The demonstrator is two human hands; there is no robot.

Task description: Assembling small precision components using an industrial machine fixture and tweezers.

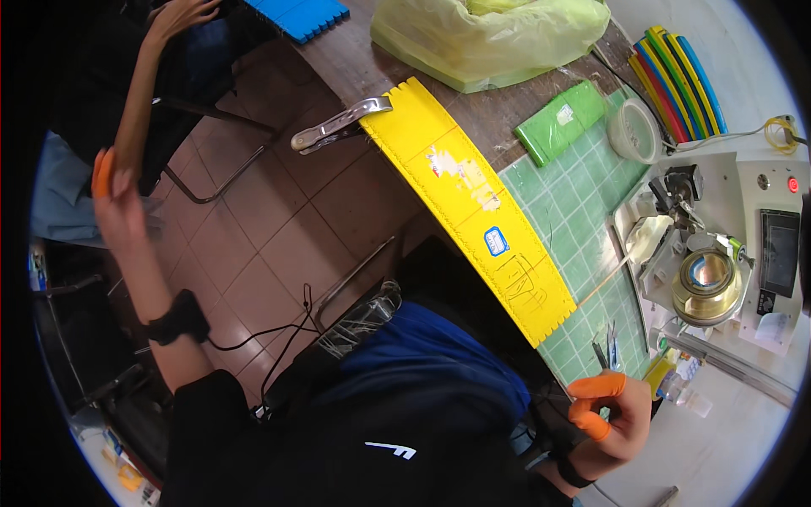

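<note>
My left hand [120, 207] is stretched out to the far left, slightly blurred, with an orange finger cover on a raised finger. Its fingers look extended and nothing shows in them. My right hand [627, 416] is at the lower right, beside the green gridded mat [566, 359]. Orange covers sit on its thumb and forefinger, which curl together in a pinch; whatever may be between them is hidden. Just beyond it lie tweezers [612, 342]. A yellow strip [439, 198] with blue-white label and worn patches runs along the table edge, clamped at its far end by a metal clamp [342, 124].
A bench device with a round brass-coloured part [708, 286] stands at right. Behind the mat are a green packet [562, 122], a white cup [634, 131], coloured strips [680, 84] and a yellowish plastic bag [490, 42]. Another person's arm [139, 110] is at upper left; a cable [253, 345] trails from my left wristband.
</note>
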